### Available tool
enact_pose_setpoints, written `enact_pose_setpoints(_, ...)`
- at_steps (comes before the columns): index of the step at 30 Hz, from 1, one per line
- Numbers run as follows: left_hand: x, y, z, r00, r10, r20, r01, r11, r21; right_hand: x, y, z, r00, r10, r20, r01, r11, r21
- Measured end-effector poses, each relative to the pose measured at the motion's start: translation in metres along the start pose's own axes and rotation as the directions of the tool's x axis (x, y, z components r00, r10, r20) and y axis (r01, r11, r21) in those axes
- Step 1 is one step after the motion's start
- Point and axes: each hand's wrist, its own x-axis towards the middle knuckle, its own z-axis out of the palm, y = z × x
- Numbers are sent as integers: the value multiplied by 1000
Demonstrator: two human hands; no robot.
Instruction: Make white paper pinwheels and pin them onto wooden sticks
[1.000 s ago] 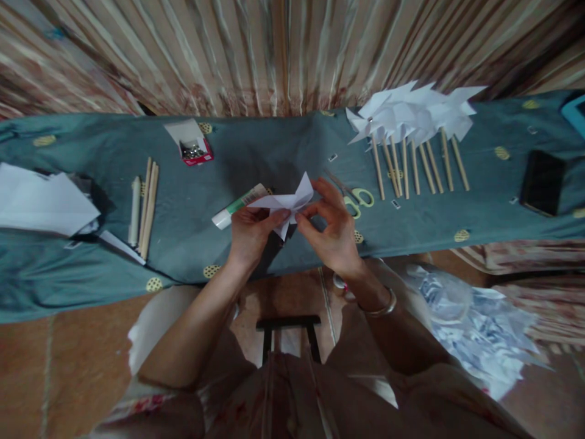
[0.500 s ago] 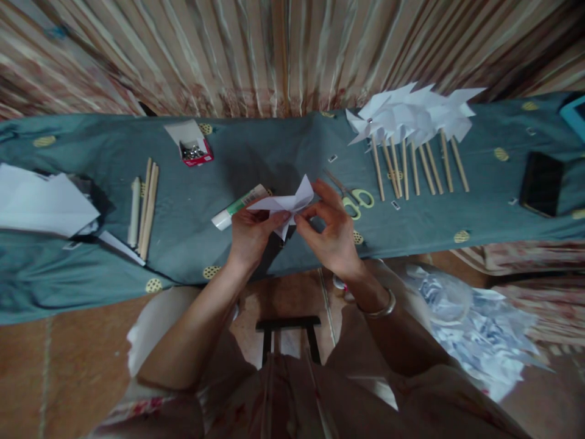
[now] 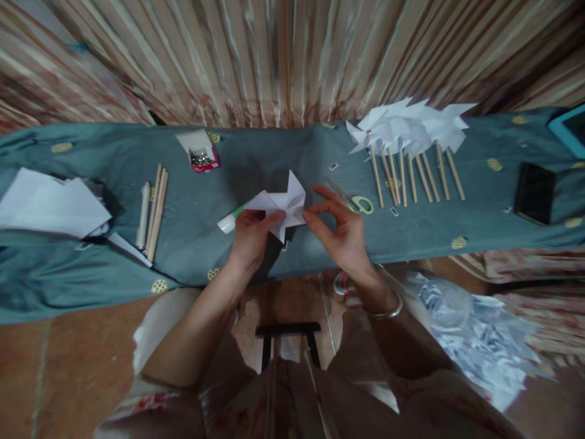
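A white folded-paper pinwheel (image 3: 295, 195) is held just above the cloth, its pointed blades spread around the middle. My left hand (image 3: 250, 239) grips it from the left, thumb pressed near the centre. On the right edge, the thumb and index finger of my right hand (image 3: 342, 235) pinch a blade, with the other fingers raised. A white and green glue tube (image 3: 227, 223) lies partly behind my left hand and the paper. Scissors with light green handles (image 3: 362, 205) rest just beyond my right hand, which hides part of them.
Finished pinwheels (image 3: 411, 125) on wooden sticks lie at the back right, near a black phone (image 3: 534, 194). At left are a paper stack (image 3: 50, 204), loose sticks (image 3: 158, 213) and a small box (image 3: 205, 166) of metal pins. Paper scraps (image 3: 484, 341) fill a bag below right.
The pinwheel has turned to face upward more, showing its centre and blades. My right hand has shifted from its middle out to the right edge. The view has moved slightly.
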Motion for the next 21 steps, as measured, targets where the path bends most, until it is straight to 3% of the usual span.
enact_pose_setpoints(3, 0, 4, 1, 999, -42, 1, 42, 996, -75, 6, 3, -5, 995, 99, -20, -94, 982, 166)
enact_pose_setpoints(7, -1, 11, -1, 995, -100, 22, 102, 987, -121, 13, 7, -11, 973, 232, -8, -210, 894, 397)
enact_pose_setpoints(11, 0, 16, -4, 999, -41, 25, 43, 994, -99, 18, 6, -15, 941, 334, 60, -317, 800, 509)
enact_pose_setpoints(17, 2, 13, -10, 987, 161, 12, -161, 985, 53, 11, -7, 0, 899, 288, 329, -425, 750, 506)
enact_pose_setpoints(21, 0, 8, -10, 987, 155, 45, -158, 985, 67, 6, -11, 19, 901, 258, 350, -424, 696, 579)
